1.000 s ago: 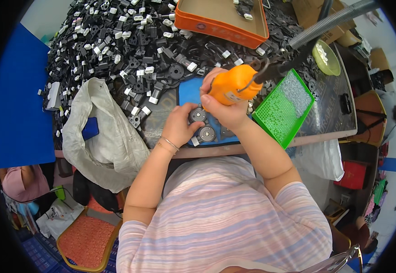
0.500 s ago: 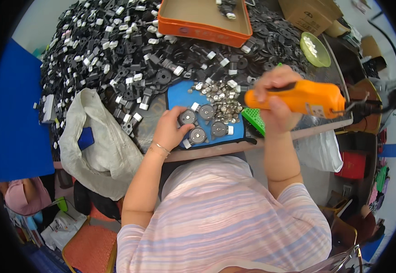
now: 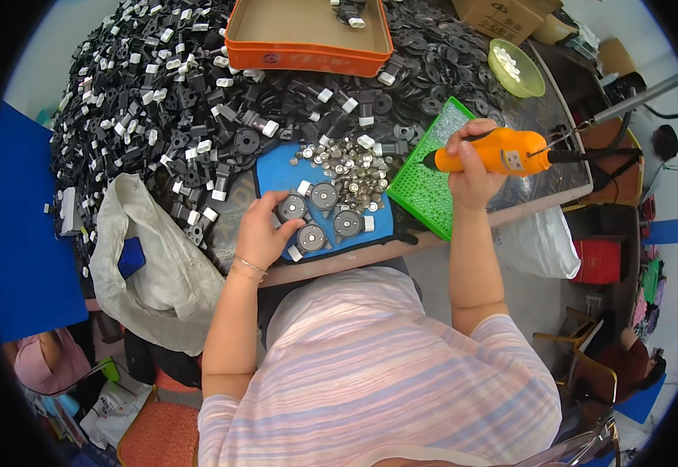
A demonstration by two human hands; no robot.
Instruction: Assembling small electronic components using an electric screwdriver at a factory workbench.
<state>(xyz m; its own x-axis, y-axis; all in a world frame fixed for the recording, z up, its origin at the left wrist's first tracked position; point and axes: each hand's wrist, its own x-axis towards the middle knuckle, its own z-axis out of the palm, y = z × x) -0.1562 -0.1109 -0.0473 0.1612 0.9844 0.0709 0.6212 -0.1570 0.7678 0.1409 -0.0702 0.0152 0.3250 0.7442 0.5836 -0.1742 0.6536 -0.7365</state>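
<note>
Nearest the person, the left hand [image 3: 259, 232] rests with bent fingers on the edge of a blue mat [image 3: 277, 175], its grip loosely closed on a round dark disc part [image 3: 292, 208]; three more such discs [image 3: 335, 218], grey-centred with small white tabs, lie on the mat just beside it. Behind them sits a heap of small shiny metal pieces [image 3: 351, 167], spilling over the mat's far half. To the right, the right hand [image 3: 473, 167] is clenched around an orange electric screwdriver [image 3: 495, 152], held level above a green perforated tray [image 3: 432, 175] whose surface is a fine grid of holes. A limp pale cloth bag [image 3: 152, 257] hangs off the worktop [image 3: 526, 198] at the left. Farther back a great mound of black plastic parts [image 3: 160, 86] with white ends covers the worktop. On it stands an orange rectangular tin tray [image 3: 308, 35] holding only a few of those parts at its far edge. At far right, a round green bowl [image 3: 516, 68] holds small white pieces.
</note>
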